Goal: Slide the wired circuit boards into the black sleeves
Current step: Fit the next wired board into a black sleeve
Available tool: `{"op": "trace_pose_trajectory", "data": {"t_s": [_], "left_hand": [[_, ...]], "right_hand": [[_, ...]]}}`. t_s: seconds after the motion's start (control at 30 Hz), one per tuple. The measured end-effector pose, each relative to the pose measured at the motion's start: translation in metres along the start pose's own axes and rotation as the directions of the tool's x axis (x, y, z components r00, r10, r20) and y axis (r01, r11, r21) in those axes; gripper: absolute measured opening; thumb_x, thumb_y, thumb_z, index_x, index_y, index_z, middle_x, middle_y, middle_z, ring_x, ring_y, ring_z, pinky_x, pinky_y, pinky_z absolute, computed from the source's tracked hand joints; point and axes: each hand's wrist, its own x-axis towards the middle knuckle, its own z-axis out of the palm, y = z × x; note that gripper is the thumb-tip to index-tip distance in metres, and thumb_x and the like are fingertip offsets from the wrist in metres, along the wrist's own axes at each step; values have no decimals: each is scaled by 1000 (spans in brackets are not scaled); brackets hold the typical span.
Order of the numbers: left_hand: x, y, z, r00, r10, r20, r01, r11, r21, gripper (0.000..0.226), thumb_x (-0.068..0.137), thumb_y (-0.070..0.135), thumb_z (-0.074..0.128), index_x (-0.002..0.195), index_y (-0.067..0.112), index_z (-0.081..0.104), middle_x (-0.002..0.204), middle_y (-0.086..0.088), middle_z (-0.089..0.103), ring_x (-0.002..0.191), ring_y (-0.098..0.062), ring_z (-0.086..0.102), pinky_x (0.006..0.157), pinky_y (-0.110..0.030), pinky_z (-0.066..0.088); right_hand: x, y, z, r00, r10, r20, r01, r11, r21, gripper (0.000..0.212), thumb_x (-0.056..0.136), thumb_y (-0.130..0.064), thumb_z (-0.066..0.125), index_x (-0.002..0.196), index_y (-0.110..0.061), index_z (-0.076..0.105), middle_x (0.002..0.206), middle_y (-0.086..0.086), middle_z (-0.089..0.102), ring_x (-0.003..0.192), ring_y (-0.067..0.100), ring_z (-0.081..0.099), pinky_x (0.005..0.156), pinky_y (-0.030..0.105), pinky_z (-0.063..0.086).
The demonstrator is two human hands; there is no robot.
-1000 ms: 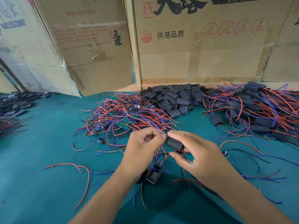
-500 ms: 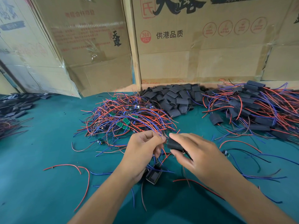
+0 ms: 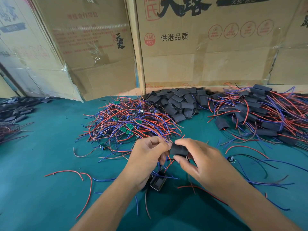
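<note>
Both hands pinch one black sleeve (image 3: 179,150) above the green bench (image 3: 41,189).

Right hand (image 3: 205,164): fingers (image 3: 183,142) curled, clamped on the sleeve top and bottom. Left hand (image 3: 148,157): fingers (image 3: 164,145) bunched together at the sleeve's left end; what they pinch is hidden. Red and blue wires hang below the grip; no board is visible there. Beyond lie the bare wired boards (image 3: 126,120), the empty sleeves (image 3: 180,102) and, cut off at right, the sleeved units (image 3: 260,114).

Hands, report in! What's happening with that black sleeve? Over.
Right hand pinches black sleeve. Left hand pinches at its open end; board hidden. Loose wires dangle below.
</note>
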Motion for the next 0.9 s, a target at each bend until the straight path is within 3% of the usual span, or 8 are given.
{"op": "trace_pose_trajectory", "data": {"t_s": [0.1,0.2,0.37,0.47,0.6,0.7,0.77,0.9], "left_hand": [[0,-2,0,999,-47,5,47,999,-26,19,75,18,69,57,16,64,53,-4,54,47,-17,42,51,-24,37],[0,-4,0,997,-81,14,82,995,-49,18,74,17,68,57,15,65,54,-5,54,47,-17,42,49,-26,37],[1,-2,0,992,-117,42,122,980,-156,20,83,16,69,63,15,71,62,-5,58,50,-14,47,47,-23,41],[3,-3,-1,994,-108,12,108,972,-208,27,93,11,60,70,10,73,64,-6,57,50,-14,47,47,-23,39],[5,-6,-1,993,-111,-47,104,985,-140,31,96,8,56,69,12,71,63,-6,55,49,-14,44,50,-27,32],[5,-7,0,995,-96,-23,94,991,-99,28,94,14,59,70,14,72,63,-4,54,50,-14,45,50,-25,35],[4,-6,0,996,-90,-12,89,992,-87,27,93,18,61,69,16,72,62,-4,53,50,-14,44,49,-24,35],[8,-8,-3,996,-78,-34,75,994,-80,36,99,10,53,68,16,72,64,-11,52,50,-15,44,50,-25,35]], "right_hand": [[-1,0,1,999,-25,42,26,999,-23,39,81,-24,75,114,-8,64,101,2,70,89,22,68,71,38,56],[-1,-2,5,998,-45,41,49,992,-118,38,71,-10,85,104,-3,68,96,7,72,85,27,70,63,36,57],[5,-6,-3,1000,-28,-2,26,975,-223,17,88,-22,62,97,-12,72,93,1,68,83,23,68,62,30,56],[13,0,-16,991,133,-24,-135,982,-134,11,88,-15,70,99,-13,71,92,3,63,87,24,62,71,36,53],[44,29,-48,926,377,12,-377,925,55,10,89,-20,68,98,-21,66,90,-9,67,82,5,58,76,13,41],[84,72,-76,853,522,4,-520,848,102,10,88,-24,69,94,-26,61,89,-12,67,86,11,63,80,28,45],[113,106,-95,791,611,-35,-600,786,153,8,90,-23,68,91,-25,61,92,-2,68,86,19,64,83,33,49],[156,177,-127,706,700,-105,-698,713,64,12,91,-17,66,97,-6,66,94,18,68,72,24,62,67,35,50]]}}
